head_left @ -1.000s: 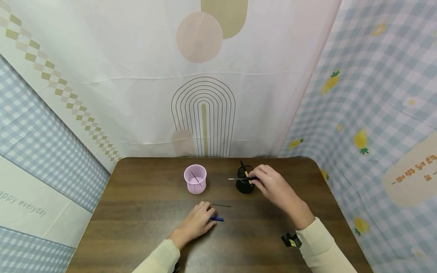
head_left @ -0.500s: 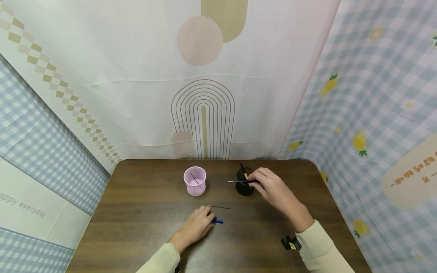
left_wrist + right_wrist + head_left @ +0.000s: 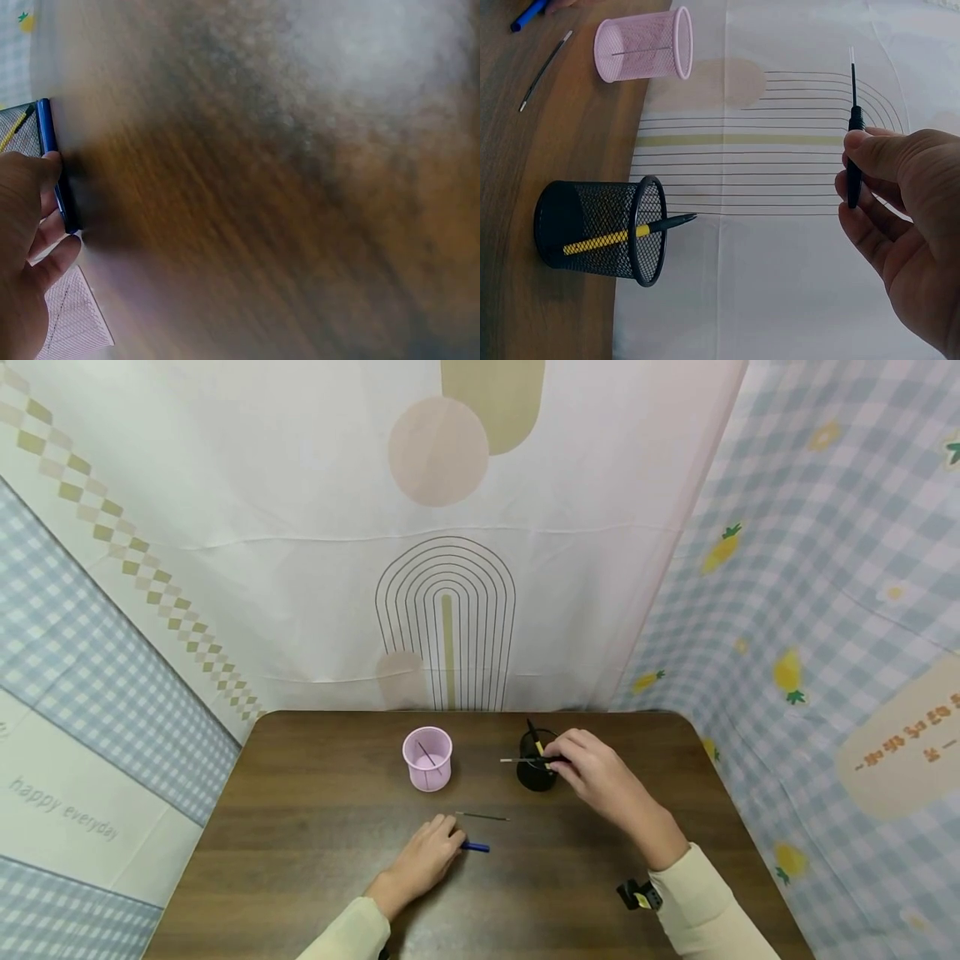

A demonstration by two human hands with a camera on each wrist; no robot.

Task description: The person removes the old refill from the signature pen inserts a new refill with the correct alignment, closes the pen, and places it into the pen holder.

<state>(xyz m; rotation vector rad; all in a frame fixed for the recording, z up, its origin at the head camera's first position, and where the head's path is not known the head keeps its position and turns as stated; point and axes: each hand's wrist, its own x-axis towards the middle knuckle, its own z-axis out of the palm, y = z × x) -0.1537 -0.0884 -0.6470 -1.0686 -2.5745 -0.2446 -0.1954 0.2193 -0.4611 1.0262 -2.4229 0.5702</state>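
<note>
My left hand lies low over the table and grips a blue pen, thumb on one side and fingers on the other. Just beyond it lies a thin pen refill. My right hand pinches the black front section of a pen, with a thin refill sticking out of its end. Seen from the head, this pen part overlaps the black mesh cup. A yellow-and-black pen leans inside that cup. To its left stands a pink mesh cup with a thin refill inside.
The brown wooden table has its back edge against a white patterned cloth. A blue checked cloth hangs on the right. A black wrist device sits by the right sleeve.
My left hand has drawn back slightly to the left and toward me, baring the near end of the loose refill. The right hand has barely moved; the view has tilted a little.
</note>
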